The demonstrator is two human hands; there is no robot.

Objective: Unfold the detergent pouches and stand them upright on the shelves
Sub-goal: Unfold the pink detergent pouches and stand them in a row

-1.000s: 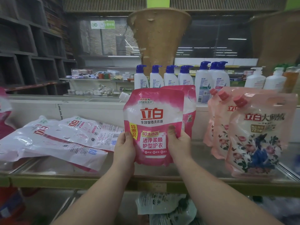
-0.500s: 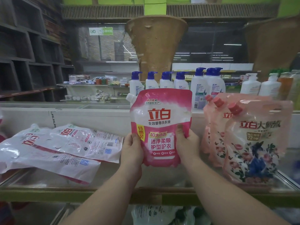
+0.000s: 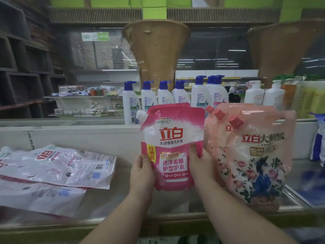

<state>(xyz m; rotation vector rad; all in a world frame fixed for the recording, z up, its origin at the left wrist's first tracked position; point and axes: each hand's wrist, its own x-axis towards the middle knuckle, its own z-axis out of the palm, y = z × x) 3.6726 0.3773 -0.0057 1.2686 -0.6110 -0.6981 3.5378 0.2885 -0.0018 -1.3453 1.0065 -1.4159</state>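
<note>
A pink and white detergent pouch (image 3: pixel 171 147) with a white spout at its top left is upright in front of me over the glass shelf (image 3: pixel 121 199). My left hand (image 3: pixel 141 172) grips its lower left edge, thumb on the front. My right hand (image 3: pixel 199 163) grips its lower right edge the same way. Another pink pouch shows just behind its top edge. To the right, several peach floral pouches (image 3: pixel 253 155) with red caps stand upright on the shelf. To the left, flat white pouches (image 3: pixel 58 166) lie face down in a pile.
White pump bottles with blue caps (image 3: pixel 165 96) line the ledge behind the shelf, with more white bottles (image 3: pixel 263 93) at the right. A blue and white bag (image 3: pixel 319 138) stands at the far right. Dark cubby shelving (image 3: pixel 22 67) fills the left wall.
Both hands have carried the pink pouch a little to the right and closer to the floral pouches. The second pink pouch behind it is now almost fully covered.
</note>
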